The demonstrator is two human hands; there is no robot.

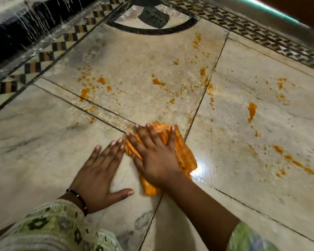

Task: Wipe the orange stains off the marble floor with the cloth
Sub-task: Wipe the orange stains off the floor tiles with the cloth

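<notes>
Floor: pale marble floor (pixel 261 124), large slabs with grey veining, dark grout joints running diagonally through the view; glossy, one bright light glare just right of the cloth.
Stains: orange stains (pixel 251 110) scattered over the far and right slabs as drops, blobs and streaks; dense cluster far left (pixel 85 92), a long smear at right (pixel 297 163), small spatter along the joint at centre.
Cloth: orange cloth (pixel 184 156), crumpled and folded, lying flat on the floor near centre, across a slab joint.
Right hand: right hand (pixel 153 156) pressed palm down on the cloth, fingers straight and spread, fingertips reaching the cloth's far edge.
Left hand: left hand (pixel 100 171) flat on bare marble just left of the cloth, fingers straight and together, thumb out; fingertips near the cloth's left edge, contact not clear.
Wrist: dark beaded bracelet (pixel 78 200) on the left wrist.
Sleeves: green floral patterned sleeves (pixel 49 225) at the lower edge.
Border: inlaid checkered border (pixel 40 57) in black, brown and white along the far left and far right of the floor.
Inlay: black curved inlay motif (pixel 152 29) at the top centre.
Room edge: dark wall base (pixel 16 33) with white drip marks at top left.
</notes>
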